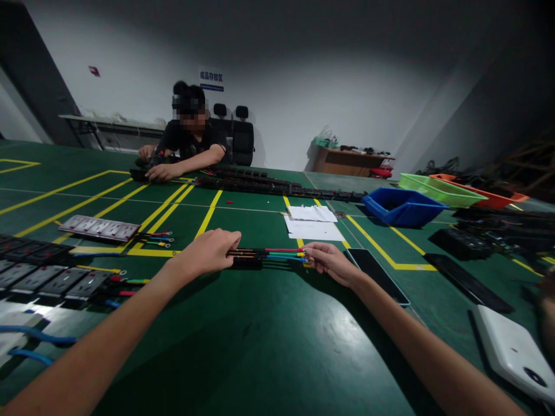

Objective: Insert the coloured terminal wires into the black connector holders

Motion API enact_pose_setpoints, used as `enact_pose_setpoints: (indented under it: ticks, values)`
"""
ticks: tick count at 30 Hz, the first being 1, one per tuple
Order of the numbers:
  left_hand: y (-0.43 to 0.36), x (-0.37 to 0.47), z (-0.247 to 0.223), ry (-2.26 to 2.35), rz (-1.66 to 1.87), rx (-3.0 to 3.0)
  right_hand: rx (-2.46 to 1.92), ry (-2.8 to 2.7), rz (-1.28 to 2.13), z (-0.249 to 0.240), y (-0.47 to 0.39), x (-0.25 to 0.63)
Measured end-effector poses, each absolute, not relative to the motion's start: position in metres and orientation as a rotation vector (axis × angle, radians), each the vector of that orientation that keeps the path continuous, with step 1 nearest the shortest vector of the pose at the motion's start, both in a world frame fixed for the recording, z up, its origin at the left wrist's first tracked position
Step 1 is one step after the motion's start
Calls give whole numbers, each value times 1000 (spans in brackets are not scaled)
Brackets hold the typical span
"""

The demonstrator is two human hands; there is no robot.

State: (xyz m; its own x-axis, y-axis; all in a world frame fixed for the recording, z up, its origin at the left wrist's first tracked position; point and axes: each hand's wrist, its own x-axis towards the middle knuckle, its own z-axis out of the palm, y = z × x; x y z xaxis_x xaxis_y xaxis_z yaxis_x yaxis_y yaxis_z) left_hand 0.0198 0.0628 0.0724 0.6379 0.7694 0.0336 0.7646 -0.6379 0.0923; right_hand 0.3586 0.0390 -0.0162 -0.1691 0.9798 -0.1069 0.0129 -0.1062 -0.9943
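My left hand (pixel 208 251) is closed around a dark strip-shaped part (pixel 247 261), probably a socket strip, though my fingers hide much of it. Out of its right end run red, green-yellow and blue wires (pixel 284 254). The tips of these wires are pinched between the fingers of my right hand (pixel 327 260), so the wires stretch straight between both hands, low over the green table (pixel 260 335). A dark phone-like slab (pixel 377 276) lies just right of my right hand. White paper sheets (pixel 312 222) lie beyond it.
Socket strips with wire ends (pixel 99 228) lie at left. A long row of black strips (pixel 260 184) crosses the table's far side, where a co-worker (pixel 191 138) leans in. Blue bin (pixel 403 208), green bin (pixel 440 190) and white device (pixel 514 346) stand at right.
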Motion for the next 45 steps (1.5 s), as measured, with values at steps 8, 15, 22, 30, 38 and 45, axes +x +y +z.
enact_pose_setpoints:
  ticks: [8,15,22,30,38,45]
  values:
    - [69,17,64,1192,139,2884,-1194,-1281,1418,-19,40,360]
    - [53,48,37,1223,451,2887,-1182,-1279,1423,-15,40,358]
    - [45,69,8,1241,613,2872,-1170,-1285,1424,-16,41,358]
    - [44,71,5,1255,682,2802,-1173,-1257,1440,-15,41,357]
    - [43,70,1,1329,745,2792,-1151,-1288,1427,-16,41,357]
    - [44,71,-2,1323,776,2803,-1156,-1289,1426,-16,41,357]
